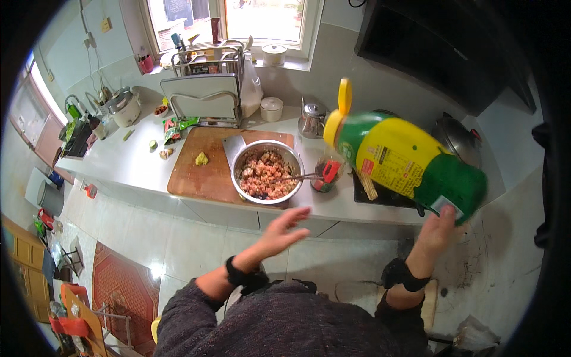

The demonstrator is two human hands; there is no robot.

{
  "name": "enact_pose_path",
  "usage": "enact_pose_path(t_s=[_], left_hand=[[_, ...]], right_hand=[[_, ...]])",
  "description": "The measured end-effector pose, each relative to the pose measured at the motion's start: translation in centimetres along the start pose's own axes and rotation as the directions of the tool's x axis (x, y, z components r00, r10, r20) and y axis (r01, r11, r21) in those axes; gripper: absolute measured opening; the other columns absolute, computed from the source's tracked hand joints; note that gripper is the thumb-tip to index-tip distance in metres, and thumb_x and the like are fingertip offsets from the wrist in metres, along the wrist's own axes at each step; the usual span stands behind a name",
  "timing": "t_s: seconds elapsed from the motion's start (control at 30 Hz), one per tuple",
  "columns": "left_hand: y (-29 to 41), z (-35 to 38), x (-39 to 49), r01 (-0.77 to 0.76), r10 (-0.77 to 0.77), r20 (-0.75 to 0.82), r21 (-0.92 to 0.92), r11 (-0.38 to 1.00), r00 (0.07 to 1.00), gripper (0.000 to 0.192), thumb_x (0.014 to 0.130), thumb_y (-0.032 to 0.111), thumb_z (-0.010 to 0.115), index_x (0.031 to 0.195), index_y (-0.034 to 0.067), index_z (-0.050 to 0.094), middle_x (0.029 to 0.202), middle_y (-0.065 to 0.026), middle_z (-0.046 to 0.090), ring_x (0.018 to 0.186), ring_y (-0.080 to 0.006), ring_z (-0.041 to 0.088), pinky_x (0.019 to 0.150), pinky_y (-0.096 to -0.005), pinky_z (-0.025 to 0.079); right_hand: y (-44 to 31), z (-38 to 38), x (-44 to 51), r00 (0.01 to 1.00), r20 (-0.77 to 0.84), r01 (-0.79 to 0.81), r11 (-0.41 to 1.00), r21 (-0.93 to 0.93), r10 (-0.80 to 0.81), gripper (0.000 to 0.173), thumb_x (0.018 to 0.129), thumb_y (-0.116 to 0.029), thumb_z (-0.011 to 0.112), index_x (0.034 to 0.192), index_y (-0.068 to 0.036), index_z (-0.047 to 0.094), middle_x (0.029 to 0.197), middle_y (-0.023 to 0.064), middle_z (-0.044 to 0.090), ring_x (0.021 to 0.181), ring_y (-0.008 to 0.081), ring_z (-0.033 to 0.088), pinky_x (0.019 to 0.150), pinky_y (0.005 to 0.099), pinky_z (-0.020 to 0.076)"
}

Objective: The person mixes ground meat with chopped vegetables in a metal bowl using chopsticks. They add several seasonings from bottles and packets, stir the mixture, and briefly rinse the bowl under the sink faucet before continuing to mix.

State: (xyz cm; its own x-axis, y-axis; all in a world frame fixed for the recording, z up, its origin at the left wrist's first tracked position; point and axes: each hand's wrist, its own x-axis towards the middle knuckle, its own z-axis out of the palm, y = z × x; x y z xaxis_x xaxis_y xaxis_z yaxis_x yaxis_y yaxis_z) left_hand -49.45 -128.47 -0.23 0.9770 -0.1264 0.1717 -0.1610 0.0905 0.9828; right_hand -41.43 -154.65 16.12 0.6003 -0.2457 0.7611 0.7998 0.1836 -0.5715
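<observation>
My right hand point(435, 234) grips the base end of a large green plastic bottle with a yellow label point(397, 156), tilted with its neck to the upper left. Its yellow flip cap stands open. My left hand point(283, 234) holds nothing, fingers apart, just in front of the counter edge. Beyond it a steel bowl point(236, 189) holds minced meat mix point(267, 174) with dark liquid at the near side; chopsticks point(294, 177) rest in it. The bowl sits on a wooden cutting board point(196, 178), partly over a cleaver point(233, 146). Chopped yellowish bits point(202, 158) lie on the board.
Right of the bowl stands a jar with a red and green label point(328, 176). Beyond are a steel kettle point(312, 120), a lidded white pot point(271, 109) and a rack point(205, 100). A dark hob point(388, 196) and a wok point(459, 138) are at right, a rice cooker point(125, 109) at left.
</observation>
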Motion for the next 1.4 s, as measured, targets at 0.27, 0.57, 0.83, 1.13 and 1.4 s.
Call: enact_pose_path(t_s=[0.27,0.57,0.83,1.13,1.4], left_hand=[[9.4,-15.3,4.9,-0.341,0.405,-0.052,0.448,0.827,0.913,0.077,0.075,0.014,0.075,0.139,0.005,0.032,0.136,-0.0129,0.042,0.127,-0.0231,0.040,0.104,-0.0357,0.032],[11.0,-16.3,11.5,-0.313,0.288,0.173,0.141,0.939,0.942,0.084,0.069,0.013,0.080,0.138,0.002,0.032,0.129,-0.0107,0.047,0.117,-0.0158,0.044,0.100,-0.0318,0.037],[13.3,-17.3,11.4,-0.474,0.454,0.136,0.279,0.835,0.880,0.078,0.072,0.011,0.078,0.134,0.000,0.033,0.123,-0.0107,0.052,0.112,-0.0168,0.048,0.096,-0.0322,0.040],[10.8,-19.0,12.5,-0.374,0.357,0.157,0.609,0.699,0.921,0.070,0.070,0.004,0.075,0.129,0.006,0.039,0.119,-0.0164,0.055,0.112,-0.0290,0.054,0.093,-0.0365,0.043],[9.7,-19.8,13.3,-0.405,0.401,0.142,0.576,0.710,0.905,0.065,0.070,0.005,0.076,0.125,0.004,0.041,0.117,-0.0160,0.057,0.110,-0.0287,0.054,0.091,-0.0374,0.043]], right_hand=[[5.4,16.1,0.6,0.720,0.693,0.379,0.816,-0.436,0.037,0.071,0.059,-0.009,0.081,0.122,-0.004,0.049,0.115,0.0132,0.055,0.105,0.0265,0.056,0.091,0.0334,0.0452],[9.3,21.0,-1.0,0.725,0.688,0.212,0.939,-0.271,0.035,0.075,0.061,-0.009,0.083,0.126,-0.001,0.046,0.117,0.0130,0.055,0.106,0.0216,0.056,0.092,0.0317,0.0463],[11.8,21.1,-1.4,0.626,0.779,0.163,0.983,-0.086,-0.035,0.059,0.069,-0.007,0.078,0.121,-0.006,0.051,0.114,0.0103,0.059,0.107,0.0207,0.056,0.088,0.0329,0.0478],[15.5,21.8,-3.3,0.631,0.729,-0.097,0.959,-0.266,0.266,0.060,0.068,-0.008,0.078,0.119,-0.003,0.047,0.113,0.0133,0.056,0.104,0.0249,0.055,0.088,0.0357,0.0454],[15.7,22.5,-3.2,0.664,0.716,0.000,0.958,-0.287,0.215,0.065,0.068,-0.010,0.077,0.122,-0.002,0.042,0.111,0.0155,0.056,0.106,0.0293,0.054,0.092,0.0374,0.0423]])
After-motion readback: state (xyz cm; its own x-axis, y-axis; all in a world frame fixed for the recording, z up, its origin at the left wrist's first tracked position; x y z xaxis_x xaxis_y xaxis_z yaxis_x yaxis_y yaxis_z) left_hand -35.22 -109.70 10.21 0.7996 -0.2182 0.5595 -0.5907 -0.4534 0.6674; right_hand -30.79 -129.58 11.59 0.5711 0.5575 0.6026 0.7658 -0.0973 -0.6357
